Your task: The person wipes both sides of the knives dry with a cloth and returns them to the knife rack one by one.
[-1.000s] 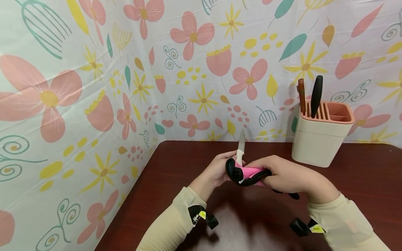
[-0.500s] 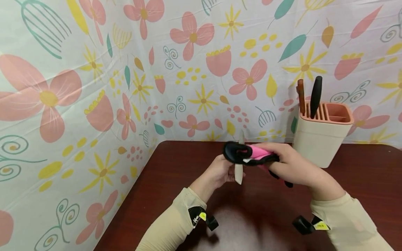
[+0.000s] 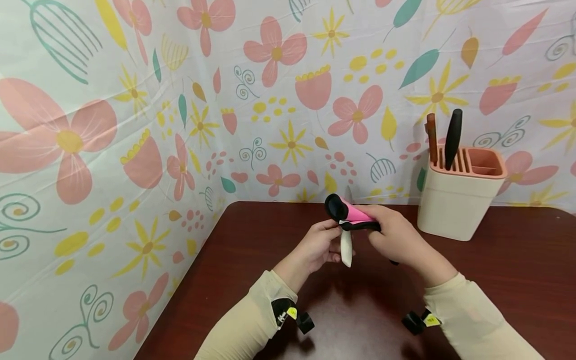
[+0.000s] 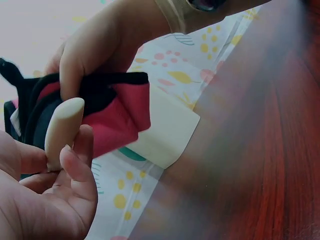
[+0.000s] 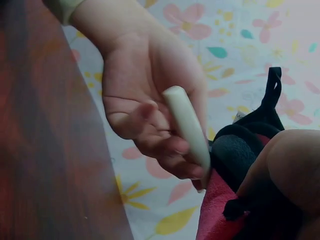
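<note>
My left hand [image 3: 315, 247] pinches a knife with a white handle [image 3: 346, 250] between thumb and fingers. The knife's blade [image 3: 348, 192] points away toward the wall, mostly hidden. My right hand [image 3: 398, 235] grips a folded pink cloth pad [image 3: 355, 215] with black edging, which lies across the blade just beyond the handle. A black hanging loop [image 5: 272, 85] sticks out from the pad in the right wrist view. The butt of the white handle [image 4: 64, 125] stands free of the left palm in the left wrist view.
A cream knife holder [image 3: 454, 207] with a salmon slotted top stands at the back right. A brown-handled tool [image 3: 432, 137] and a black-handled one [image 3: 453, 137] are in its slots. A flower-patterned sheet [image 3: 279, 110] hangs behind the dark red-brown table [image 3: 252, 240].
The right hand has carried the pink pad away from the handle and up onto the blade, baring the handle. Over the last half second it shifted slightly left. The left hand has barely moved.
</note>
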### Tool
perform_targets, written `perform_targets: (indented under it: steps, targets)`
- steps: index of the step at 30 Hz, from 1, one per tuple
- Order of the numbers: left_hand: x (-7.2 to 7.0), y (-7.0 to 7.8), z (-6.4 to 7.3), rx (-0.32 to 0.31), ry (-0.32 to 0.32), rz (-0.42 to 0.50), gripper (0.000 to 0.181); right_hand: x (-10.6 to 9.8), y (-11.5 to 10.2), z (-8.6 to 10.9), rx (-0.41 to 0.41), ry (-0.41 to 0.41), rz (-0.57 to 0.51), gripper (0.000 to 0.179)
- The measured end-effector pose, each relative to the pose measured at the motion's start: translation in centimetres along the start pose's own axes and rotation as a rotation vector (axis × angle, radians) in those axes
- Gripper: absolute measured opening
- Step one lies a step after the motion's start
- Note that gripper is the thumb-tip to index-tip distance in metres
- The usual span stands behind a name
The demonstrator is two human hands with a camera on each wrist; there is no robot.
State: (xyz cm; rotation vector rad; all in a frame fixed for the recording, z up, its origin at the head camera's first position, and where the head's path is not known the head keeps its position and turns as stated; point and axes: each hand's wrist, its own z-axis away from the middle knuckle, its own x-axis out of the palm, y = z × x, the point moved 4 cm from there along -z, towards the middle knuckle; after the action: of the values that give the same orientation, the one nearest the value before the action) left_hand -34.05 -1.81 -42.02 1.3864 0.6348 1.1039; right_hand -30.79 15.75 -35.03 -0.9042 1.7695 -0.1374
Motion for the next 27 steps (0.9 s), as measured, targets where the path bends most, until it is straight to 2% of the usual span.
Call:
perform_targets:
  steps: [9,27]
  targets:
    - [0.3,0.4,0.0,0.023,0.027,-0.014,0.028,0.0,-0.2,-0.1,-0.013,-0.013,0.029,0.065]
    - [-0.6,0.4,-0.1,0.057,0.1,0.046,0.015,-0.2,-1.3,0.3,-0.092,-0.143,-0.019,0.058]
